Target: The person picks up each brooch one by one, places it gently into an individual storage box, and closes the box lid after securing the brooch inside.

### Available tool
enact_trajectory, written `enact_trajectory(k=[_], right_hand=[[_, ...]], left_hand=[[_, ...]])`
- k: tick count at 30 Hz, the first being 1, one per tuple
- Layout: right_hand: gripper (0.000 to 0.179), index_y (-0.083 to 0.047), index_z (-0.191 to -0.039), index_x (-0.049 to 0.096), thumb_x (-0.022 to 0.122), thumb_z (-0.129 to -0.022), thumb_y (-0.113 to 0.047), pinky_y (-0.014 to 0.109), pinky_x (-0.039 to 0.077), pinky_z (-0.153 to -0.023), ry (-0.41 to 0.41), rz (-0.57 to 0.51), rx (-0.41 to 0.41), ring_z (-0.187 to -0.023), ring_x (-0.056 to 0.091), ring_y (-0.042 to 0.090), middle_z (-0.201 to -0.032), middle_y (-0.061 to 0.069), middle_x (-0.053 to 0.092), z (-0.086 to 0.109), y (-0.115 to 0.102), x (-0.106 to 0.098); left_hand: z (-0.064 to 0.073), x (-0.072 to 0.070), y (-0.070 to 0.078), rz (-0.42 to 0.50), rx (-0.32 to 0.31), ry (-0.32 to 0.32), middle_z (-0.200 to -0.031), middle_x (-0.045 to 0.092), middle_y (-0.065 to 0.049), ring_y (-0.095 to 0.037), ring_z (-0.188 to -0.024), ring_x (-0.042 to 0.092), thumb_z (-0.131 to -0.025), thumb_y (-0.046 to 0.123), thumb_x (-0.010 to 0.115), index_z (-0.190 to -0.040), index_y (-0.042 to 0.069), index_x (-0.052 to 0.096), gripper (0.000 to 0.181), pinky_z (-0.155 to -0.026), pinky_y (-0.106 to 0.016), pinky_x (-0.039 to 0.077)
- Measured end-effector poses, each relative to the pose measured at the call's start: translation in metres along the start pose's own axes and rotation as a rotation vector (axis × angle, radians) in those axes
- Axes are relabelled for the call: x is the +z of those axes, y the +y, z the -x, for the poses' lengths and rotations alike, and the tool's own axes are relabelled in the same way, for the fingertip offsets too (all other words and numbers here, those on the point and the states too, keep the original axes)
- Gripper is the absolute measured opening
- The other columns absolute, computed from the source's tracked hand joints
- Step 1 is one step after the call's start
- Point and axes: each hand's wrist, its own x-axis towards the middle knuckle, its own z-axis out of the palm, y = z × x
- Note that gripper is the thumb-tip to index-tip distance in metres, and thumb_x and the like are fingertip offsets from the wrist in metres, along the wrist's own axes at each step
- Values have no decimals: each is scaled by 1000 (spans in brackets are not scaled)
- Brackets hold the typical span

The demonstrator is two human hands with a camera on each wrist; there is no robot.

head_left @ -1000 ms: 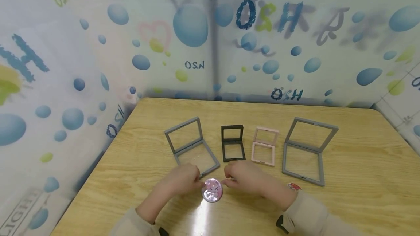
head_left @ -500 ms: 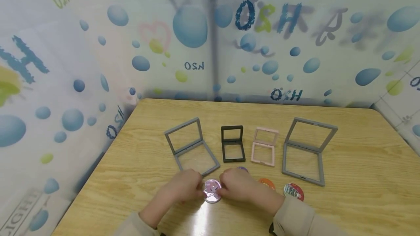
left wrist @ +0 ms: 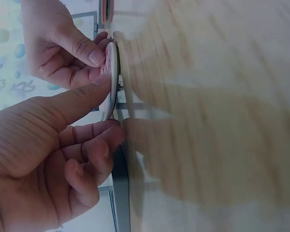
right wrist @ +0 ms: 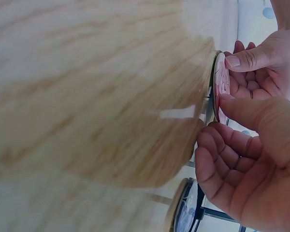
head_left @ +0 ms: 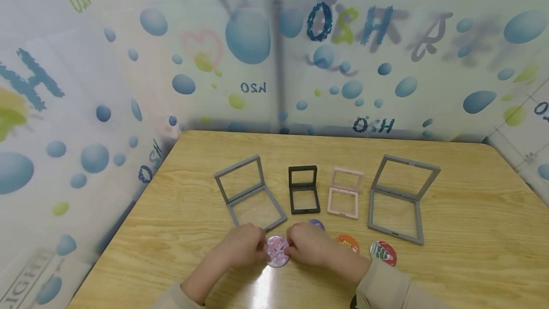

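Four hinged square plastic frames stand open in a row on the light wood-grain desk, upper halves raised, lower halves flat: a large grey frame on the left, a small black frame, a small pale-pink frame and a second large grey frame on the right. Wood grain shows through each lower half. In front of them, between the two hands, is a round pink patterned badge, face up and roughly level. The left hand and right hand pinch its opposite edges, thumbs on the face, fingers bent at the rim. Both forearms slant inward from the near side. A round purple badge, partly hidden, a round orange badge and a round red-and-green badge lie beyond and beside the right arm
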Motion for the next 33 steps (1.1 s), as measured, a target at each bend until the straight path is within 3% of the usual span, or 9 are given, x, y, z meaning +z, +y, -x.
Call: enact_trajectory(k=[11,17,21,27,33], right_hand=[[18,-12,-65,54,69,-75,-16,18,37,-49,7,-159,54,-52,41,3,-59,-9,48,-1,2,4],[14,-10,-68,55,63,-79,-10,19,38,-47,31,-335,88,-52,43,3,-61,-7,50,-5,5,7],[13,-8,-68,58,60,-81,-6,19,38,-46,65,-386,101,-53,44,4,-63,-5,51,-8,5,7],[16,-4,-67,59,58,-83,-6,18,34,-43,121,-467,139,-51,43,6,-62,-3,51,-15,4,2],[30,-7,-56,51,55,-85,-8,17,26,-38,162,-516,205,-41,33,5,-49,-6,40,-30,0,-2]], left_hand=[[4,1,-4,21,10,43,-57,48,11,-3,-50,40,-67,26,76,-66,13,56,24,-48,-17,36],[7,-1,-6,54,-5,106,-56,48,9,-3,-50,40,-70,21,73,-65,13,53,22,-46,-18,36],[9,-3,-6,77,-20,145,-55,46,9,-4,-49,39,-73,17,71,-63,13,51,23,-44,-19,35],[9,-4,-11,150,-80,219,-62,53,6,-5,-54,46,-76,12,69,-73,10,55,14,-49,-19,39],[6,-8,-15,258,-161,356,-64,56,2,-7,-56,51,-78,5,66,-79,6,54,12,-49,-18,42]])
